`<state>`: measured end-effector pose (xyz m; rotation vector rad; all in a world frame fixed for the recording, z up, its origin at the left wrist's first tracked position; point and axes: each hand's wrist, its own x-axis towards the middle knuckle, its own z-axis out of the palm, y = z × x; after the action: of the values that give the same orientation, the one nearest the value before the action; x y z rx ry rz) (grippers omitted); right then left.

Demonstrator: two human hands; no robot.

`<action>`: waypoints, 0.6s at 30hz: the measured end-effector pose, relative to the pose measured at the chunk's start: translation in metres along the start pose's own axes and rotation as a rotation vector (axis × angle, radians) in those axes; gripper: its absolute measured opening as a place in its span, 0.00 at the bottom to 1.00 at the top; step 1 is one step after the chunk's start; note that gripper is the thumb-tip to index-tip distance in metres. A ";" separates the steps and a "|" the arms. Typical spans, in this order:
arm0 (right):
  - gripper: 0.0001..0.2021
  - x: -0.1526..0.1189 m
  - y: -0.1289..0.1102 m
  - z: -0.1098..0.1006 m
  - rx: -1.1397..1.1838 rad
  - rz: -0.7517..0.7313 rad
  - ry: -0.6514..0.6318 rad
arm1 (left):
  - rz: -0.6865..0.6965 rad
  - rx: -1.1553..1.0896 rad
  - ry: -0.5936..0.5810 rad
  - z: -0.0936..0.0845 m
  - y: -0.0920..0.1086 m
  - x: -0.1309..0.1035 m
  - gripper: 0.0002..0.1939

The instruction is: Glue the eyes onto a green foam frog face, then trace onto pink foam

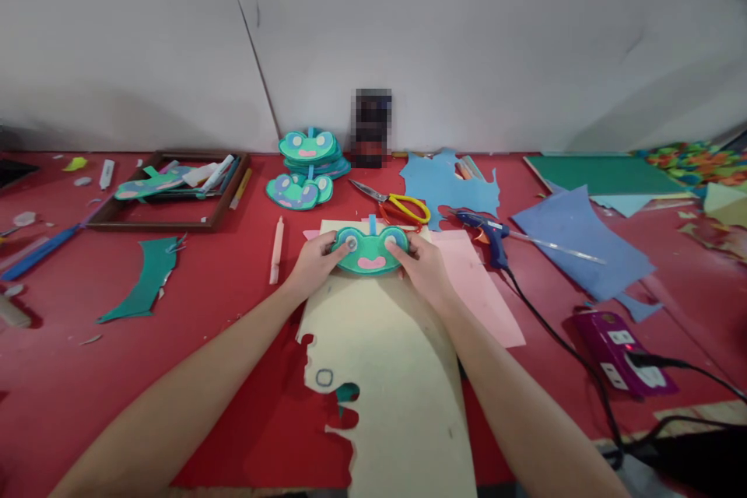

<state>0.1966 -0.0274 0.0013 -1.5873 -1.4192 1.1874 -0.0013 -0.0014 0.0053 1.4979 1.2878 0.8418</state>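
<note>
A green felt frog face [350, 263] with blue eye patches, pale round eyes, pink lips and a blue tab on top is held between both hands. My left hand [316, 261] grips its left side, the thumb on one eye. On the other side, my right hand [426, 261] pinches it with the thumb at the other eye. Beneath lies a cream felt sheet [402, 373] with a cut-out, ragged left edge and a small drawn outline. Just behind the frog face are yellow-handled scissors [402, 206]. A pink marker [276, 249] lies left of my left hand.
Several similar frog faces [306, 145] are stacked by the wall. A glue gun [493, 233], its cord running to a purple power strip [618, 358], lies right. Blue felt [449, 187], pink felt [472, 280] and a wooden frame [157, 225] with markers surround the work spot.
</note>
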 end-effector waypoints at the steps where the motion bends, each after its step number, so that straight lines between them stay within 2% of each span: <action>1: 0.28 0.000 0.000 0.000 -0.005 0.000 0.001 | 0.003 0.004 0.001 0.000 0.000 0.000 0.23; 18: 0.28 0.002 0.000 -0.001 0.008 0.020 0.000 | -0.004 0.050 -0.011 0.000 0.002 -0.002 0.23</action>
<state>0.1977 -0.0252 0.0014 -1.5999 -1.4002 1.2032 -0.0010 -0.0033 0.0073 1.5366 1.3119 0.8027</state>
